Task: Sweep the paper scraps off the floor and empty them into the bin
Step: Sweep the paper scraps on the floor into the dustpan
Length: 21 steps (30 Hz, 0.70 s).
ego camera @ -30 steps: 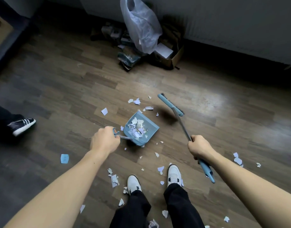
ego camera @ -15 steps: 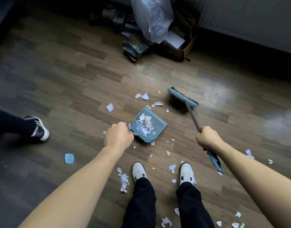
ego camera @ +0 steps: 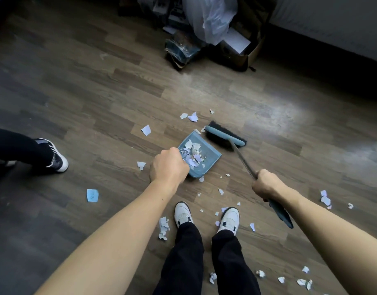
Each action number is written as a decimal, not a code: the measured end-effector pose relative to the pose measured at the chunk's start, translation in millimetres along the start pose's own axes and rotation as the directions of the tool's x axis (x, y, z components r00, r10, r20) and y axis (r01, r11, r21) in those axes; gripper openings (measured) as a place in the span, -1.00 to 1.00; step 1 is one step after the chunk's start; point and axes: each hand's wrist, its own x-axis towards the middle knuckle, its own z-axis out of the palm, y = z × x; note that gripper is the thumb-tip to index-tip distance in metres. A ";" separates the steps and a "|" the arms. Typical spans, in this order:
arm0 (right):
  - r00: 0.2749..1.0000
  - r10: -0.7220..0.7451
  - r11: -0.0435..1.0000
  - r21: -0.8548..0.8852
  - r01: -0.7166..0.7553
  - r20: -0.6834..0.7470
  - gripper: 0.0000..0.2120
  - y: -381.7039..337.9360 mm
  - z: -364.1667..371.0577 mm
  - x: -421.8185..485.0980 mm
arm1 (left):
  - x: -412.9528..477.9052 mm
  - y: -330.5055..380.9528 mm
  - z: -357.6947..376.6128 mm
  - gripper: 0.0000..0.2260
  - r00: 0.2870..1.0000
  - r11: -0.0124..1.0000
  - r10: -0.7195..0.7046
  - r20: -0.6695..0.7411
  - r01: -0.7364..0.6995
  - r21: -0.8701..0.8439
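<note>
Since a second earlier the broom head [ego camera: 226,136] had swung in beside the dustpan [ego camera: 212,156], likely to drive scraps inside. To steady the pan the left hand [ego camera: 168,167] fisted its handle; the right hand [ego camera: 266,184] wrapped the broom shaft [ego camera: 243,159]. Gathered paper scraps [ego camera: 193,153] lay heaped just beyond the left knuckles.

Black trousers [ego camera: 184,258], white sneakers [ego camera: 183,213]

1. Light blue across the dustpan [ego camera: 206,159] and the broom [ego camera: 226,136] head; black on its bristles.
2. White and pale lilac in the paper scraps [ego camera: 193,153].
3. Dark brown wood-grain planks over the floor [ego camera: 98,99].
4. White with grey trim on the near shoes [ego camera: 183,213]; black with white stripes on the far shoe [ego camera: 55,158].
</note>
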 end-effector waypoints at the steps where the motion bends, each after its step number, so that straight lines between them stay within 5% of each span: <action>1: 1.000 -0.017 1.000 -0.019 0.017 0.013 -0.68 0.6 2.9 -2.0 | -0.3 -3.7 -0.5 -0.86 1.000 1.000 -0.003 0.000 0.003 0.002; 9: 0.985 -0.150 0.989 0.010 0.149 0.085 -0.71 38.1 -17.6 -53.0 | -6.9 -2.0 -1.6 -0.89 1.000 1.000 -0.021 -0.016 0.020 -0.010; 21: 0.990 -0.139 0.990 0.035 0.138 0.030 -0.72 25.8 -6.7 -21.9 | -10.2 0.3 1.9 -0.91 0.999 1.000 -0.029 -0.025 0.029 -0.001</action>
